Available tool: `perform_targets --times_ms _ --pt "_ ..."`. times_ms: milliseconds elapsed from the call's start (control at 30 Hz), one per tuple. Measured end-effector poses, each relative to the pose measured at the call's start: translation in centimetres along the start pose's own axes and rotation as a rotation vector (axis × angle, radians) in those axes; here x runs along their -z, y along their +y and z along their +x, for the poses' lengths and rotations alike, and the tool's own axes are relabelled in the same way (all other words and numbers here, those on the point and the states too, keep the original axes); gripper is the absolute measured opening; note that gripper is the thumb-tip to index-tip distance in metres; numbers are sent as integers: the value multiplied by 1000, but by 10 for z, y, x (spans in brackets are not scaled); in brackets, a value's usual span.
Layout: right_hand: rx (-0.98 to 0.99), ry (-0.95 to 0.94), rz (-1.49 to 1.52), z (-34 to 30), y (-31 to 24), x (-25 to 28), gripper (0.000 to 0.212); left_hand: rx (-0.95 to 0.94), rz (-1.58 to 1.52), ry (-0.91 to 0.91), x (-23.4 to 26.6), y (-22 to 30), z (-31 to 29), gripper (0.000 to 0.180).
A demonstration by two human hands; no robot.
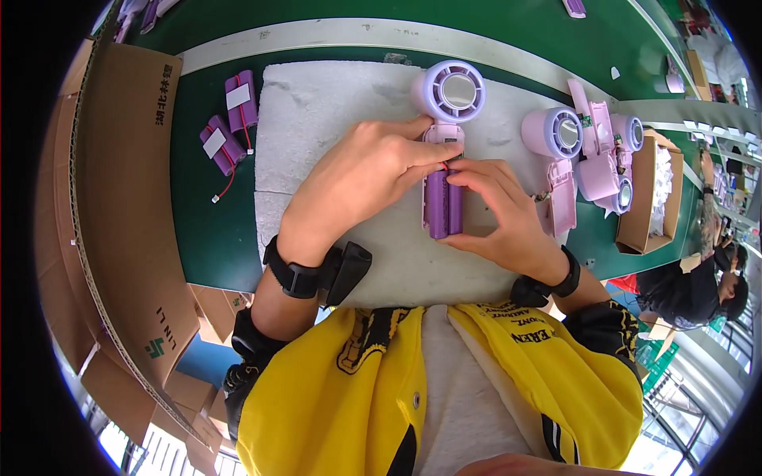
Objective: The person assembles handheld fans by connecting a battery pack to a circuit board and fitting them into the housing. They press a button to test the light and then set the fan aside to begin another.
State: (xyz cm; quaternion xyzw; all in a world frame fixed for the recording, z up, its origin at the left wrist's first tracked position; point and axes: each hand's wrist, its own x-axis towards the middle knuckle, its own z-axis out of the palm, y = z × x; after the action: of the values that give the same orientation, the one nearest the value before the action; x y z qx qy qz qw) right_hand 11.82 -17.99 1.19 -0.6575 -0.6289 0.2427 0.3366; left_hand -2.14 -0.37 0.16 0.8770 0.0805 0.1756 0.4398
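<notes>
As one lilac handheld fan (pixel 444 132) is held over the foam board (pixel 329 99), head pointing away, long axis near-to-far, its battery pack (pixel 443 208) is gripped by the right hand (pixel 509 220), its upper handle by the left hand (pixel 359 168); two loose packs (pixel 247 115) are laid leftward.

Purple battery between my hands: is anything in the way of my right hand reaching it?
Nothing visible: your right hand touches the battery directly, near its upper and lower ends.
</notes>
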Motion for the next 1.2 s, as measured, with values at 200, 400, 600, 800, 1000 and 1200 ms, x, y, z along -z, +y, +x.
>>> perform_targets --times_ms 200,400,600,800,1000,1200 --pt "-5 30 -18 -8 -4 -4 62 6 12 -25 1 1 0 33" --pt "76 63 -93 -8 -3 -6 59 -8 10 -17 1 0 -2 34" --pt "66 122 -163 -8 -5 -10 57 -11 -11 10 -1 1 -3 34" --pt "-4 176 -135 -6 -8 -14 58 56 -115 11 0 3 -1 39" --pt "-179 139 11 1 -7 -13 77 140 -185 -27 1 2 3 45" --pt "-177 146 -38 6 -4 -16 85 307 -294 -45 -3 3 2 49"
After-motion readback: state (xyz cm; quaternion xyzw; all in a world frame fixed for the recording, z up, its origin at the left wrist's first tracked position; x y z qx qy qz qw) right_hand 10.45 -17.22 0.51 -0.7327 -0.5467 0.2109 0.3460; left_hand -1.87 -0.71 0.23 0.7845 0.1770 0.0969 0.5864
